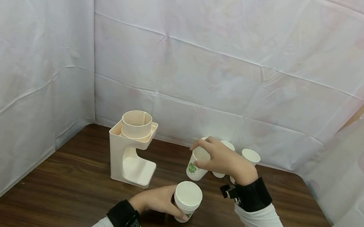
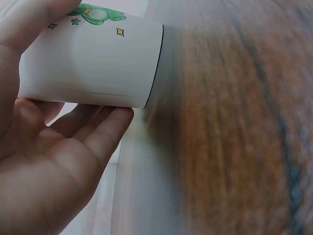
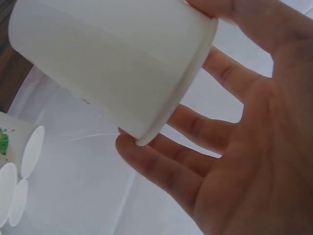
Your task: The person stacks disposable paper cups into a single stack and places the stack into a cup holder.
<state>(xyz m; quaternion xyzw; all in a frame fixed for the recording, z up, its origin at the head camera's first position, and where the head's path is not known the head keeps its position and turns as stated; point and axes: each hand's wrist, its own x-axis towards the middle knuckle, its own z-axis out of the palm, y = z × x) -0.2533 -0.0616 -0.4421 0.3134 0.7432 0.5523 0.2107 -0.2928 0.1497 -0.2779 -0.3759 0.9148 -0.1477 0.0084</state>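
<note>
Now the left hand (image 1: 161,200) grips stacked cups (image 1: 188,194), the right hand (image 1: 222,160) another cup (image 1: 196,172).

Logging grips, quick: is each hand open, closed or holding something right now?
Left hand: holding a stack of paper cups, fingers curled round its side.
Right hand: holding a single paper cup near its rim.

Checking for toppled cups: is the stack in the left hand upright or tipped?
Upright: the stack shows its mouth up and base down in the head view.
</note>
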